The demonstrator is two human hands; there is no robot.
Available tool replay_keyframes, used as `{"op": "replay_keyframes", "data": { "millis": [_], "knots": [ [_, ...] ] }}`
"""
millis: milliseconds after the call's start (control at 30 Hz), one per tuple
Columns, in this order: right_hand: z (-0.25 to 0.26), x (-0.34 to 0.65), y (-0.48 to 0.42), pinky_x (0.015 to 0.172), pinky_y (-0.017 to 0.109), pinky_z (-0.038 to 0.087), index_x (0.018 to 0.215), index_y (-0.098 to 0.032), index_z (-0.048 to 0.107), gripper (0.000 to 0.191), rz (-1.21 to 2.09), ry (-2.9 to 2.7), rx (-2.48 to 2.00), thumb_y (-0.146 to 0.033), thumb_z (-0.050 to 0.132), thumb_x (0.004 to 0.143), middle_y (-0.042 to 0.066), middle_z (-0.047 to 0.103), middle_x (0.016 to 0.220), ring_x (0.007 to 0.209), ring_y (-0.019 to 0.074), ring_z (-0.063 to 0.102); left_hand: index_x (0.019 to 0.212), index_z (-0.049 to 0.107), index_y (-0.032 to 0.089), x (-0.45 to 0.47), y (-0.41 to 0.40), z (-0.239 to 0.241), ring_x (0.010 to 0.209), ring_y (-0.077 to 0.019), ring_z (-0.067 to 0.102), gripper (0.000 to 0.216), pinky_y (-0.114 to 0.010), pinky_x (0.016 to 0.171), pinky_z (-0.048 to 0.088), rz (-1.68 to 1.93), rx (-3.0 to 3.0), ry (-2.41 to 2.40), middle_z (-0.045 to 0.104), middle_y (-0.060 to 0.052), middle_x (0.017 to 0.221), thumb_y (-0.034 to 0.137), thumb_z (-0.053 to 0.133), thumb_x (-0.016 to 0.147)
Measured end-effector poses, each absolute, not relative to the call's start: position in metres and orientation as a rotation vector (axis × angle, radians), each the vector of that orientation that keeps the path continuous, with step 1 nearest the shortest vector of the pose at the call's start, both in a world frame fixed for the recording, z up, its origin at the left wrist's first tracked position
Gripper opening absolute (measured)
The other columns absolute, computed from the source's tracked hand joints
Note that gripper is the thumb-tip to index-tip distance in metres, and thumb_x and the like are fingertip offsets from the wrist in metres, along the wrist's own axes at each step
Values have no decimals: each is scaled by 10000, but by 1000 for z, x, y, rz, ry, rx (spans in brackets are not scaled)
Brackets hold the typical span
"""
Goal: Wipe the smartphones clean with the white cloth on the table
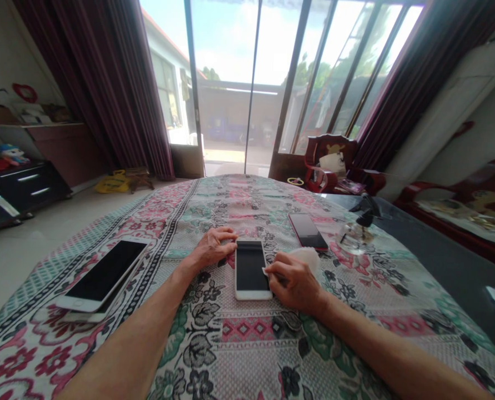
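Note:
A white smartphone with a dark screen lies face up on the patterned tablecloth between my hands. My left hand rests at its upper left edge, fingers stretched out and apart, fingertips touching or very close to the phone's side. My right hand is closed in a pinch at the phone's right edge. A small white corner of what looks like tissue sticks out from its fingertips over the screen's edge. Just behind that hand is a crumpled white wad, partly hidden; I cannot tell whether it joins the piece in my fingers.
At left, a large white phone lies tilted on top of another device. A red-edged phone lies beyond my right hand. A clear bottle with a black pump top stands at right. The flowered tablecloth covers the table.

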State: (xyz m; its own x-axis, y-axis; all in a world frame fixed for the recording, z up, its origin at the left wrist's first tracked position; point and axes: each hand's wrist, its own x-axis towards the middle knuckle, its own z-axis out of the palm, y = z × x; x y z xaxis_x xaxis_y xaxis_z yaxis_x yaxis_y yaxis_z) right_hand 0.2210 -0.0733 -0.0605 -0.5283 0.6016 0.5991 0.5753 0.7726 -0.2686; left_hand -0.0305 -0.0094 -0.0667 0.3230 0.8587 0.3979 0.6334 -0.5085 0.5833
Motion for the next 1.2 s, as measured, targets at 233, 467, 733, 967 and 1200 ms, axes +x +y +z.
{"op": "replay_keyframes", "data": {
  "millis": [233,467,733,967,1200],
  "knots": [
    [-56,224,-81,563,254,410,758,-188,670,181,84,-2316,-781,-136,497,755,18,543,654,600,124,504,958,756,188,-33,-5,-70,999,-209,652,260,-302,928,492,969,2297,1304,693,-64,1094,264,595,768],
    [-56,225,-81,552,248,401,774,-176,670,177,83,-2287,-818,-134,499,761,23,550,673,598,117,506,954,757,190,-31,-9,-66,988,-203,656,245,-300,931,490,976,2296,1314,697,-62,1083,235,603,769],
    [-57,230,-89,559,264,408,791,-184,669,185,102,-2320,-756,-150,488,803,21,545,668,612,125,509,964,756,175,-31,-10,-64,1004,-206,651,252,-304,948,480,954,2290,1335,691,-78,1096,234,603,773],
    [-58,225,-77,619,260,447,866,-181,688,208,96,-2302,-907,-193,481,878,39,581,746,673,129,548,949,759,190,-30,-11,-63,1004,-211,653,253,-301,938,490,976,2280,1353,694,-62,1099,240,600,759],
    [-59,221,-59,634,254,454,896,-182,687,205,72,-2274,-1019,-218,486,903,40,587,787,705,131,554,943,760,203,-29,-11,-62,1007,-205,652,258,-289,935,495,952,2296,1350,697,-44,1088,248,589,756]
  ]
}}
